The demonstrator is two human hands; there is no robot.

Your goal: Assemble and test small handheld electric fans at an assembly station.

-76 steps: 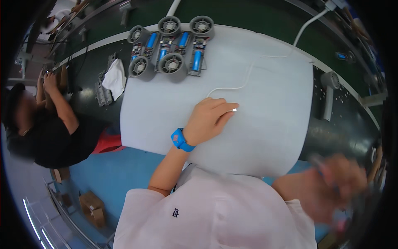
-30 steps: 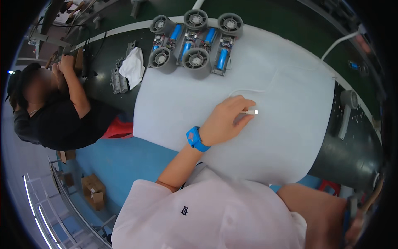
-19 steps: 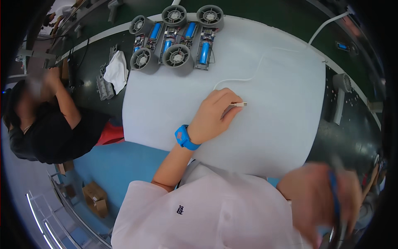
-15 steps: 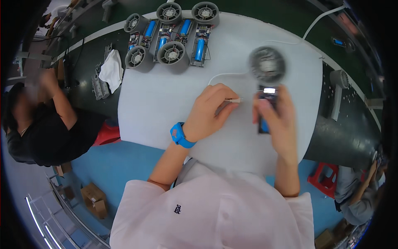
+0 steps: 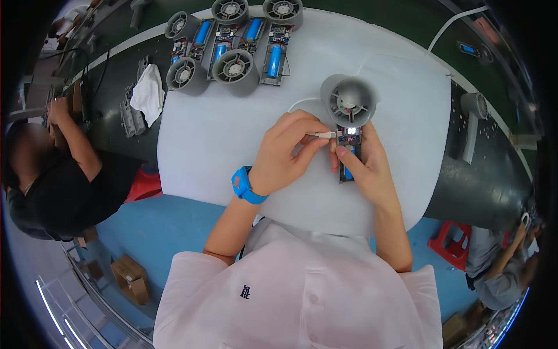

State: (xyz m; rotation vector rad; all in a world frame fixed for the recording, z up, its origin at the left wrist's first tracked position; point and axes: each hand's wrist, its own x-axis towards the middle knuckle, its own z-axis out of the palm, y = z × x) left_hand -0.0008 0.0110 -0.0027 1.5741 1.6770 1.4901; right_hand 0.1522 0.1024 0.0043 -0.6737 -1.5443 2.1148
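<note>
Between the thumb and fingers of my left hand point(image 5: 285, 150) is a white cable plug point(image 5: 324, 135). Its tip meets the left edge of a circuit board point(image 5: 350, 139) on an open-cased handheld fan point(image 5: 331, 106); I cannot tell whether it is fully seated. My right hand point(image 5: 375, 171) grips the fan's handle, thumb across the front near a blue battery cell point(image 5: 348, 170). A small display point(image 5: 351, 131) on the board is lit. The round grey fan head points away from me. A blue wrist strap point(image 5: 246, 186) circles my left wrist.
Several similar open fans point(image 5: 235, 67) with blue cells stand at the far left of the white tabletop point(image 5: 232, 134). A white cloth point(image 5: 148, 95) and grey casings lie on the dark bench to the left. People sit on both sides; a red stool point(image 5: 452, 244) is at right.
My right hand has brought the fan leftward to the plug, and the gap between plug and board has gone. My left hand keeps its pinch and has shifted slightly left.
</note>
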